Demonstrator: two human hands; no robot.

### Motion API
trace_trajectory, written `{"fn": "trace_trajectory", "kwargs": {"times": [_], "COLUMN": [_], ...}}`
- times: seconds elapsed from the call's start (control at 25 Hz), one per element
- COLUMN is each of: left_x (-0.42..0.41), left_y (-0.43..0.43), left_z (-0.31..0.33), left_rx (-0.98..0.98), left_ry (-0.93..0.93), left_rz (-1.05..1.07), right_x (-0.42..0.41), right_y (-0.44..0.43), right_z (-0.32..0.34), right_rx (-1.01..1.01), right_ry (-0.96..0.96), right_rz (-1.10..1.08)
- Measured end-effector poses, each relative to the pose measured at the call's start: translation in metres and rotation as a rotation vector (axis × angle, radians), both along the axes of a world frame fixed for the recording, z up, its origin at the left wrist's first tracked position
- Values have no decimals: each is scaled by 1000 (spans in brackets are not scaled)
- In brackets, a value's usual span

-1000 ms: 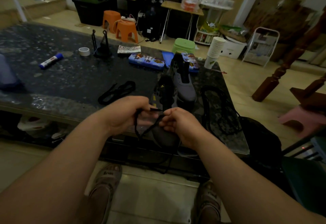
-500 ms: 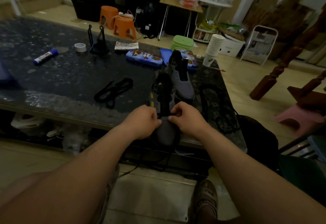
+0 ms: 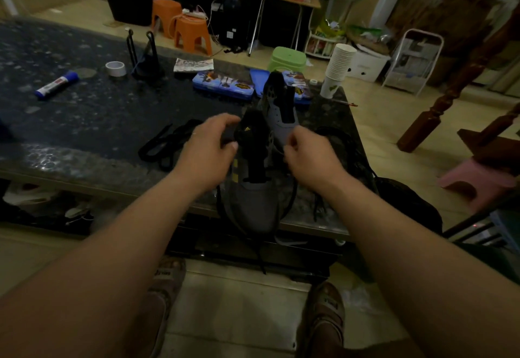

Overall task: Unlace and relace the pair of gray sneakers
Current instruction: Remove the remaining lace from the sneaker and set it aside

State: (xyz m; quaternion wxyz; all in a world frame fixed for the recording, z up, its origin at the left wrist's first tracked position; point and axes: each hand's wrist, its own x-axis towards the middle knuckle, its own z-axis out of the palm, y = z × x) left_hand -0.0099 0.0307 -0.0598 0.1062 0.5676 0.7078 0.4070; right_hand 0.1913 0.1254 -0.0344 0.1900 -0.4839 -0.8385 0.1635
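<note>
Table (image 3: 112,121): dark stone; sneaker (image 3: 253,205) at front edge.
Axis: toe at 6 o'clock, heel at 12.
Hands: apart; left hand (image 3: 208,152) at 9, grip unclear; right hand (image 3: 309,157) at 3, pinching lace (image 3: 262,259).

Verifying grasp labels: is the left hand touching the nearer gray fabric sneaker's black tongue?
Touching. Head view: left hand grips the black tongue of the nearer gray sneaker.
</note>
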Motion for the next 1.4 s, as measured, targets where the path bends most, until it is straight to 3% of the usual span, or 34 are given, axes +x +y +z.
{"fn": "trace_trajectory", "kwargs": {"times": [0.08,0.2,0.24,0.48,0.64,0.84,1.08,1.16,1.24,1.32,1.4], "left_x": [12,31,35,41,43,42,40,41,41,42,42], "left_y": [-10,-22,-24,-20,-20,-16,-16,-14,-14,-15,-14], "left_z": [-5,-15,-20,-40,-45,-47,-49,-50,-52,-52,-52], "left_rx": [-83,-519,-580,-503,-483,-485,-471,-470,-484,-487,-485], "left_ry": [215,199,159,-67,2,-51,-94,-74,-49,-21,-33], "left_rz": [-10,-100,-119,-45,8,24,25,26,21,15,30], "right_x": [-2,8,9,-18,-15,-7,-18,-22,-24,-17,-3], "right_y": [-18,-49,-50,-39,-32,-49,-50,-48,-46,-51,-68], "right_z": [-21,-47,-50,-31,-25,-36,-40,-33,-20,-5,14], "right_rx": [-67,6,35,-67,-193,7,180,86,-163,-439,-535], "right_ry": [103,38,38,-162,-125,-81,-245,-317,-309,-155,43], "right_rz": [75,177,168,259,228,261,247,212,162,153,179]}}
